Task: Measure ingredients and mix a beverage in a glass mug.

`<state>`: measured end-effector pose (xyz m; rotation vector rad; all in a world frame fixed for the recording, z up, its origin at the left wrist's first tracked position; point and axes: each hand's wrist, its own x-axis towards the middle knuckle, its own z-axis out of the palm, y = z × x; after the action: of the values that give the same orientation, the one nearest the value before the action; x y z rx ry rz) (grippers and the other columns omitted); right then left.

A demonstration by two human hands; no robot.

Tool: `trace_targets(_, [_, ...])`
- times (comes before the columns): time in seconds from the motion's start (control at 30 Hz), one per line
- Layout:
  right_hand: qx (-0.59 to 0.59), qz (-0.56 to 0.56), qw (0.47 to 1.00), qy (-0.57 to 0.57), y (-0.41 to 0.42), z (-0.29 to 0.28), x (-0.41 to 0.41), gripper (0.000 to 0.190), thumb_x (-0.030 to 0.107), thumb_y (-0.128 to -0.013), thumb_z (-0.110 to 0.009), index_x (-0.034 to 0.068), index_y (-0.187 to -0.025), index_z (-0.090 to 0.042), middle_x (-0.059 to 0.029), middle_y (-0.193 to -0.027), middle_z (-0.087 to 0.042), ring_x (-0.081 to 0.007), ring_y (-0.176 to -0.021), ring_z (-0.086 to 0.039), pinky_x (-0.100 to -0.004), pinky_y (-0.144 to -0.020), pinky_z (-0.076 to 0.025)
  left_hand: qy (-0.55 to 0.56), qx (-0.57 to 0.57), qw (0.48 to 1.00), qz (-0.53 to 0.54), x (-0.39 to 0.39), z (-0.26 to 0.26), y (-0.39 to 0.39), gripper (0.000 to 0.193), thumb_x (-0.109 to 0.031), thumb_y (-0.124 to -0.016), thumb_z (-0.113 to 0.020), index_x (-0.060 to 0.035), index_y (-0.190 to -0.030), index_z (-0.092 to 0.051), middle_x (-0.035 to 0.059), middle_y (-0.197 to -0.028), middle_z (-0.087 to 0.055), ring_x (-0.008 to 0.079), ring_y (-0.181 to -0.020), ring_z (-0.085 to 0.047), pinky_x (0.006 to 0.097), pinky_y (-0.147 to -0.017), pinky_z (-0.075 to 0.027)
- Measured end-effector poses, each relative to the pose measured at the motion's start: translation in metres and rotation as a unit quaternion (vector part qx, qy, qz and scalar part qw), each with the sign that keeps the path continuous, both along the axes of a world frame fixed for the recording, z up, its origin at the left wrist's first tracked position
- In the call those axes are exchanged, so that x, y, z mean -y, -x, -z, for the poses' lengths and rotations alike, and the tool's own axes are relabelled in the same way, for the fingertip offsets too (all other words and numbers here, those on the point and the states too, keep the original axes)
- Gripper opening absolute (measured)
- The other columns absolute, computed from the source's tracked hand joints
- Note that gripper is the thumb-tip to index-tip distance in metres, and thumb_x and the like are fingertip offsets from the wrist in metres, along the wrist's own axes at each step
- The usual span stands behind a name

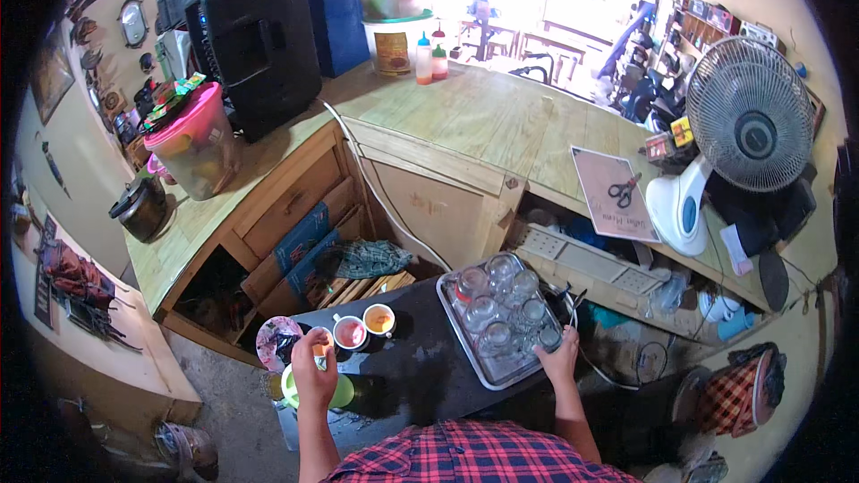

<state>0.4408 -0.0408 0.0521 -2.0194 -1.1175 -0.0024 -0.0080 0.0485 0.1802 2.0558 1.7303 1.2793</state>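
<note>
My left hand (314, 370) is raised over the left end of a dark table (429, 349), above a light green container (342, 391) and in front of a cup with orange contents (324, 341); whether its fingers hold anything is unclear. Beside that cup stand a white cup with pinkish residue (349, 333) and one with yellow-orange contents (380, 320). A patterned pink plate (268, 342) with something dark on it lies at the left. My right hand (561, 351) is at the right edge of a metal tray (496, 384), by the nearest of several upturned glass vessels (496, 335). A spoon (577, 302) shows just beyond it.
Beyond the table runs an L-shaped wooden counter (456, 114) with a black speaker (262, 47), a pink-lidded tub (194, 141), a dark pot (141, 208), sauce bottles (424, 59), scissors (624, 193) on a menu sheet (604, 215) and a fan (751, 127). A white cable (389, 204) hangs down from the counter.
</note>
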Motion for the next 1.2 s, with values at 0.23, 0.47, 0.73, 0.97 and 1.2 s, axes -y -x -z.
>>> trace_targets(0.23, [-0.001,-0.104,0.994,0.043,-0.015,0.017,-0.015,0.069,0.008,-0.053,-0.084,0.006,-0.113,-0.050,-0.0135,-0.093,-0.054,-0.0319,-0.087,-0.053,-0.0402,-0.080,-0.044,0.015,0.003,1.000,-0.007,0.014,-0.003,-0.014,0.043,0.005,-0.071,-0.066,-0.0059,-0.111,-0.055,0.0107,-0.085,-0.063,0.0287,-0.083,-0.061,0.0395,-0.077,-0.046])
trace_targets(0.47, [-0.058,-0.086,0.995,0.008,-0.009,0.004,-0.012,0.061,0.006,-0.052,-0.083,0.006,-0.105,-0.054,-0.0119,-0.088,-0.053,-0.0304,-0.083,-0.052,-0.0393,-0.077,-0.043,0.034,-0.006,0.999,-0.023,0.023,-0.005,-0.013,0.038,0.002,-0.073,-0.066,-0.0053,-0.108,-0.057,0.0103,-0.084,-0.065,0.0276,-0.081,-0.063,0.0386,-0.074,-0.048])
trace_targets(0.73, [-0.114,-0.014,0.990,-0.083,-0.009,-0.042,0.010,0.056,0.001,-0.054,-0.081,0.001,-0.103,-0.054,-0.0104,-0.093,-0.055,-0.0265,-0.088,-0.054,-0.0365,-0.084,-0.043,0.025,-0.002,1.000,-0.008,0.026,-0.006,-0.006,0.034,0.001,-0.074,-0.066,-0.0057,-0.106,-0.058,0.0097,-0.082,-0.065,0.0271,-0.079,-0.063,0.0381,-0.072,-0.049])
trace_targets(0.97, [-0.363,-0.035,0.899,-0.242,0.019,-0.085,0.008,0.054,-0.008,-0.069,-0.072,0.000,-0.115,-0.045,-0.0127,-0.116,-0.057,-0.0201,-0.105,-0.054,-0.0329,-0.093,-0.043,0.107,0.112,0.980,0.121,0.030,0.000,-0.024,0.036,-0.007,-0.076,-0.071,-0.0020,-0.109,-0.057,0.0108,-0.088,-0.067,0.0234,-0.085,-0.066,0.0342,-0.078,-0.050])
trace_targets(1.2, [-0.748,-0.092,0.649,-0.107,0.129,-0.081,-0.003,0.028,-0.001,-0.082,-0.066,0.009,-0.101,-0.048,-0.0086,-0.105,-0.057,-0.0276,-0.098,-0.060,-0.0492,-0.083,-0.051,0.180,0.217,0.889,0.361,0.042,0.002,-0.071,0.111,-0.027,-0.059,-0.089,-0.0058,-0.143,-0.020,0.0161,-0.139,-0.041,0.0286,-0.127,-0.044,0.0415,-0.105,-0.035])
